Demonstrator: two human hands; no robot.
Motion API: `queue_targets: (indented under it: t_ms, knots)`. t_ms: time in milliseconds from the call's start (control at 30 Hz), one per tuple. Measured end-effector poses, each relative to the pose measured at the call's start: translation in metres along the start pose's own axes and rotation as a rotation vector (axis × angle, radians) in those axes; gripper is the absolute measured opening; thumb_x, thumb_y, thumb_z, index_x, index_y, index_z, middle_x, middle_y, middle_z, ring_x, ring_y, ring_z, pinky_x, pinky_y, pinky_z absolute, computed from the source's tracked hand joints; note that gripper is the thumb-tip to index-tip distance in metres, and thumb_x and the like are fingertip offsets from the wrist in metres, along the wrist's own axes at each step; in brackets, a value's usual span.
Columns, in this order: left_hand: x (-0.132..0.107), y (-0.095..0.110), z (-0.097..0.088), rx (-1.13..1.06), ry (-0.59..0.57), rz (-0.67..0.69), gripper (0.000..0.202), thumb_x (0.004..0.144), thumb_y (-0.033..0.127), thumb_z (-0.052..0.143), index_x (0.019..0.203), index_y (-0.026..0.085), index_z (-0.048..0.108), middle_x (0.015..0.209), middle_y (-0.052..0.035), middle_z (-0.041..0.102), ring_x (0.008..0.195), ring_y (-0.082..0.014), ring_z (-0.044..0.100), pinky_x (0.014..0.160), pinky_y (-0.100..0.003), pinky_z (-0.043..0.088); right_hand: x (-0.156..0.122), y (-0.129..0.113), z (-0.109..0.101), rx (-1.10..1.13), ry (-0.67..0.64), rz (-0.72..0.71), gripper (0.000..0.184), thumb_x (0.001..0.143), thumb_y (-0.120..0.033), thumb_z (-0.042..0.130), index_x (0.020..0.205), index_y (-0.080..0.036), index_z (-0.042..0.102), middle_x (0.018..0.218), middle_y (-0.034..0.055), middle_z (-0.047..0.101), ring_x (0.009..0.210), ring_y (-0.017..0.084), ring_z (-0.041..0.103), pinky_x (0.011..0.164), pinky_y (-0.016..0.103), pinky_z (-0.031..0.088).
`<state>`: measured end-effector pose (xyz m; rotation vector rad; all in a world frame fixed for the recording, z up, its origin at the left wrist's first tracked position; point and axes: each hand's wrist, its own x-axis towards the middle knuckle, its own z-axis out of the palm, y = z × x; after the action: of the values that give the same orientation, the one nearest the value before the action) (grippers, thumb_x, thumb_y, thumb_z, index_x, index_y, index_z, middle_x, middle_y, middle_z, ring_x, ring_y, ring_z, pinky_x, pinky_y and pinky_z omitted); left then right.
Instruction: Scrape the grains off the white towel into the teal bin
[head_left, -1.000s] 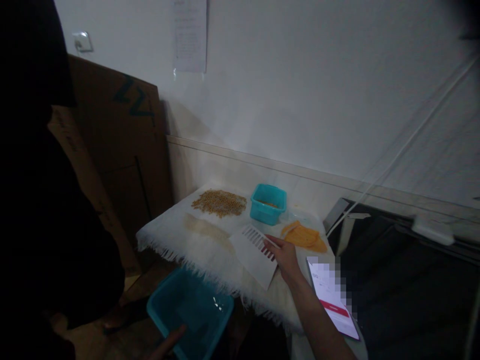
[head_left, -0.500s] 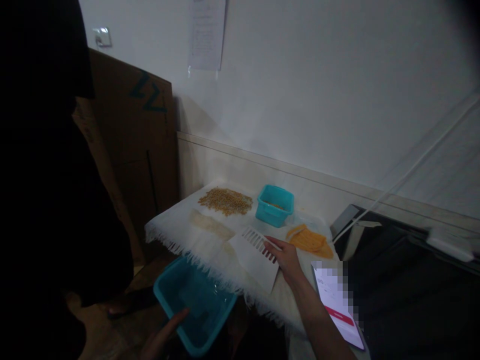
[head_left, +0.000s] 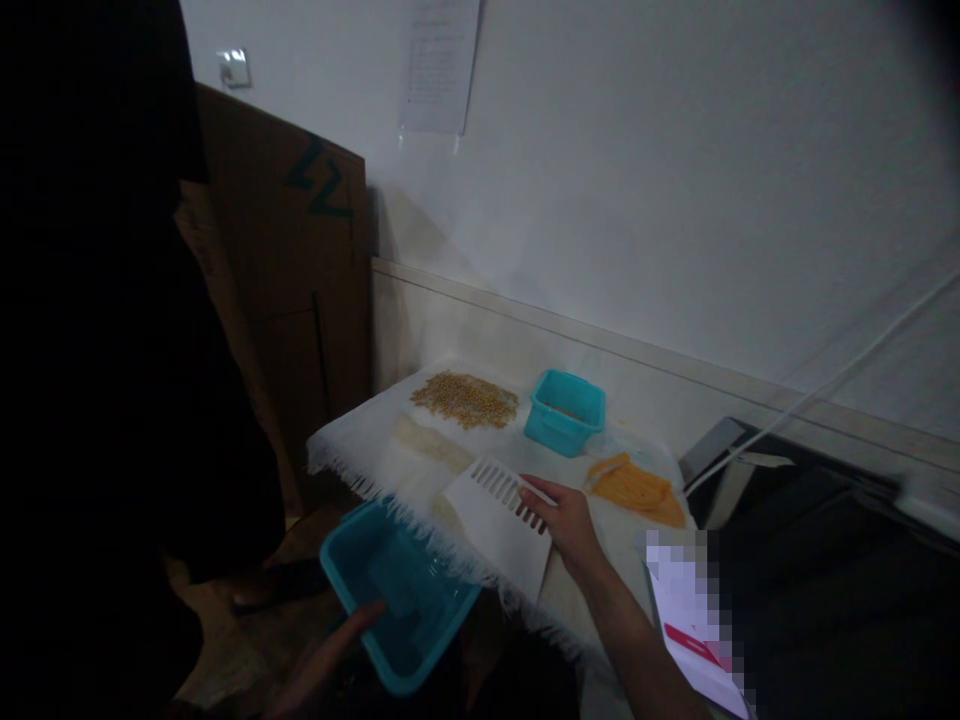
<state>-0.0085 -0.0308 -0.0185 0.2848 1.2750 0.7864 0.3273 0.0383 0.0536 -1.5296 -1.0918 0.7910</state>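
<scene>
My left hand (head_left: 330, 655) grips the near-left rim of a blue plastic tub (head_left: 439, 640), its thumb lying over the edge and its fingers hidden. The tub is tilted below the table's fringed front edge. My right hand (head_left: 562, 515) is closed on a thin white board (head_left: 499, 535) with a row of slots, thumb on top. This board lies low over the cloth, its lower edge near the fringe. Beyond it, yellowish grains (head_left: 465, 400) are spread on the white cloth (head_left: 360, 435). A smaller blue bin (head_left: 564, 425) behind my right hand has some grains inside.
An orange cloth (head_left: 637, 490) lies right of the bin. A phone or tablet with a lit screen (head_left: 694, 640) rests at the right edge. At left stand a person in dark clothes (head_left: 97, 350) and a large cardboard box (head_left: 285, 280). The wall closes off the back.
The view has shifted a little, moving the scene rightward. Against the table, my right hand has moved the slotted board slightly left and nearer the tub. My left hand still grips the tub.
</scene>
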Motion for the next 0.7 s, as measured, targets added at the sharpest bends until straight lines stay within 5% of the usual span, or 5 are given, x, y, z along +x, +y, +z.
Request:
queue_targets:
  t_ms: [267, 467, 700]
  knots:
    - [-0.015, 0.007, 0.004, 0.006, -0.007, 0.001, 0.078, 0.032, 0.065, 0.1, 0.098, 0.031, 0.076, 0.111, -0.017, 0.092, 0.132, -0.0518, 0.075, 0.122, -0.063, 0.052, -0.027, -0.013, 0.021, -0.038, -0.105, -0.078, 0.064, 0.071, -0.071, 0.089, 0.106, -0.018, 0.093, 0.088, 0.0128, 0.088, 0.071, 0.03, 0.079, 0.065, 0.038, 0.063]
    - [-0.006, 0.004, -0.001, 0.003, 0.014, 0.0, 0.062, 0.049, 0.057, 0.101, 0.099, 0.03, 0.074, 0.112, -0.0166, 0.092, 0.133, -0.0503, 0.075, 0.111, -0.061, 0.059, -0.004, -0.017, -0.016, -0.056, 0.133, -0.083, 0.073, 0.066, -0.073, 0.089, 0.111, -0.015, 0.092, 0.066, 0.0079, 0.08, 0.054, 0.023, 0.067, 0.053, 0.034, 0.055]
    - [-0.011, 0.007, -0.008, 0.022, -0.041, -0.006, 0.073, 0.049, 0.063, 0.101, 0.107, 0.022, 0.08, 0.123, -0.0182, 0.089, 0.142, -0.0485, 0.07, 0.112, -0.053, 0.059, 0.01, -0.002, -0.042, -0.032, 0.28, -0.044, 0.071, 0.063, -0.064, 0.089, 0.111, -0.011, 0.092, 0.062, 0.0071, 0.077, 0.052, 0.022, 0.064, 0.05, 0.033, 0.05]
